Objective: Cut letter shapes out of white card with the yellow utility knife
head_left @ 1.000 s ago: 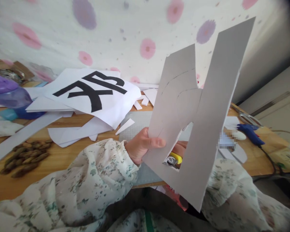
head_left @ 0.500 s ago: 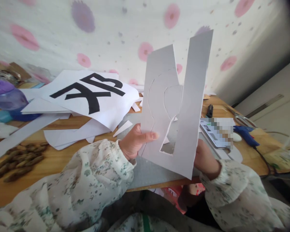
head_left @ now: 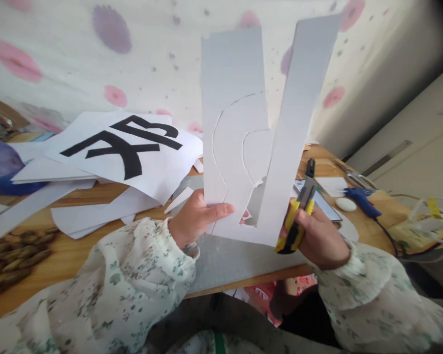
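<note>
Holds a large white card sheet upright above the wooden table, over a grey cutting mat at the near edge. Pinches its lower left edge with the left hand, thumb across the front, the other fingers closed behind. Grips a yellow and black utility knife in the right hand, fingers wrapped tight round the handle, just beside the sheet's lower right corner, tip pointing up and away.

Looks like the middle of a cutting job: shows a deep V-shaped slot from the top edge, a small opening near the bottom, and two curved lines across the left half, not yet parted. Judging from that, calls next for bracing the sheet or laying it flat on the mat, then bringing the blade to the start of a curved line, thumb kept off the path.

Cannot tell whether the blade is out, nor whether the curved lines go right through the card. Hides most of the left fingers behind the sheet. Further back: white paper with a bold black character, a blue glue gun, scissors too small to read well, and a blurred brown heap at the left, hard to identify.
</note>
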Tool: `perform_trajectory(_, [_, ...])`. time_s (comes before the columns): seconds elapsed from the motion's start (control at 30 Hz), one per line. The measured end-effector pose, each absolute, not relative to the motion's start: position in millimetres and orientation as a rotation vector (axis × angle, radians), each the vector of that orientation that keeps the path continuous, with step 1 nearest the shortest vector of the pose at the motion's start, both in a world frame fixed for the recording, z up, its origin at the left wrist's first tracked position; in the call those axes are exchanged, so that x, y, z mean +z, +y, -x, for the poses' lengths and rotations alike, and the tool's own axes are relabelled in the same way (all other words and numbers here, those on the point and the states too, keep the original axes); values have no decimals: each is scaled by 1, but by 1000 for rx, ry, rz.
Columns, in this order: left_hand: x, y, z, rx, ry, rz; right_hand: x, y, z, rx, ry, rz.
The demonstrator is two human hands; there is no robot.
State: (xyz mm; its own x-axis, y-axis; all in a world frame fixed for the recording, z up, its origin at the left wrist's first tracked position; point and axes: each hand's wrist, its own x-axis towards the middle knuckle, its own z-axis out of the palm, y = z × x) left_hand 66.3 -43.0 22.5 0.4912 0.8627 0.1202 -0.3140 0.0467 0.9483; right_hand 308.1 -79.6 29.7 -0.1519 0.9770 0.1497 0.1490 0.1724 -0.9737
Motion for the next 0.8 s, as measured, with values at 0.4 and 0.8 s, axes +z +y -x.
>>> perform_trajectory(0.4, [36, -40, -63, 750, 423, -1166, 13, -87, -293, 1250, -1283, 1037])
perform_trajectory(0.8, [35, -37, -65, 794, 431, -1518, 6, -89, -273, 1421, -1143, 1000])
